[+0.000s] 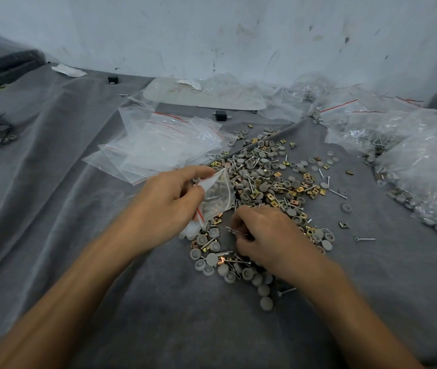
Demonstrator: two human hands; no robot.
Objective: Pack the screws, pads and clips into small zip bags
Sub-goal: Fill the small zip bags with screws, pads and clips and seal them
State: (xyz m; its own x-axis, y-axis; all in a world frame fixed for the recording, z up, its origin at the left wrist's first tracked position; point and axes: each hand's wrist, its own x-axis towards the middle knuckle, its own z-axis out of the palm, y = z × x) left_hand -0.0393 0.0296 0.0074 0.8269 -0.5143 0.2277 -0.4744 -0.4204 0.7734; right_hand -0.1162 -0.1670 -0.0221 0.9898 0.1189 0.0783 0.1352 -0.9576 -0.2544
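Pinching a few thin silver screws [234, 230], the right hand [268, 235] curls over the near edge of a loose heap of grey round pads [210, 259] and brass-coloured square clips [217, 164] on the grey cloth-covered bench [79, 209]. Just beyond, the left hand [169, 201] grips a small clear zip bag with a red seal line [216, 198], with some parts inside. Farther back lie stacked empty clear zip bags [164, 145], and filled bags [411, 161] pile up far right.

I see the left hand [169, 198] pinching a small zip bag [216, 195] at its open mouth, a few parts inside. The right hand [268, 235] rests curled on the pile [273, 179] of grey pads [266, 302], brass clips [270, 195] and screws [337, 193], its fingers gripping 1 screw [229, 229]. Empty zip bags [159, 145] lie beyond on the grey-covered desk [79, 209], and filled bags [419, 166] sit far right.
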